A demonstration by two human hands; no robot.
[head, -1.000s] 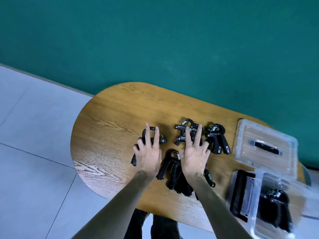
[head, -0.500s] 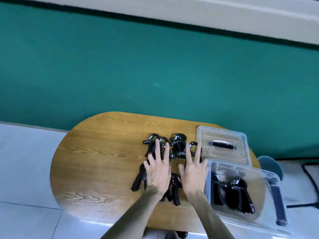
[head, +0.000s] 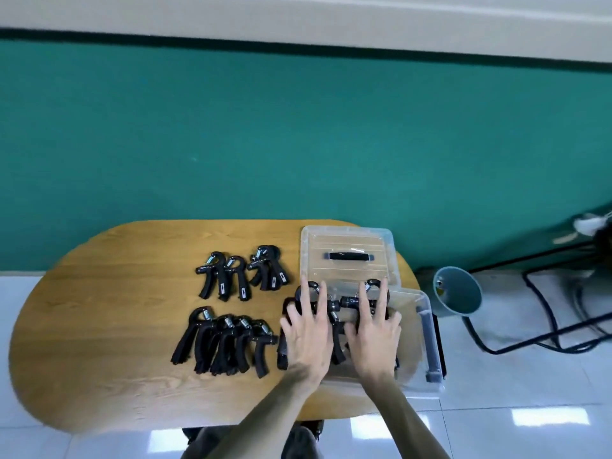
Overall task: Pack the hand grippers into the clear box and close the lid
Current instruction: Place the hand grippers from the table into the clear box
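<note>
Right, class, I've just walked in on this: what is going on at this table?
A person is packing black hand grippers into a clear box at the right end of a wooden table. The left hand and right hand lie with fingers spread on grippers in the box. Two groups wait on the table: a far group and a near group. The lid lies behind the box, not yet on.
</note>
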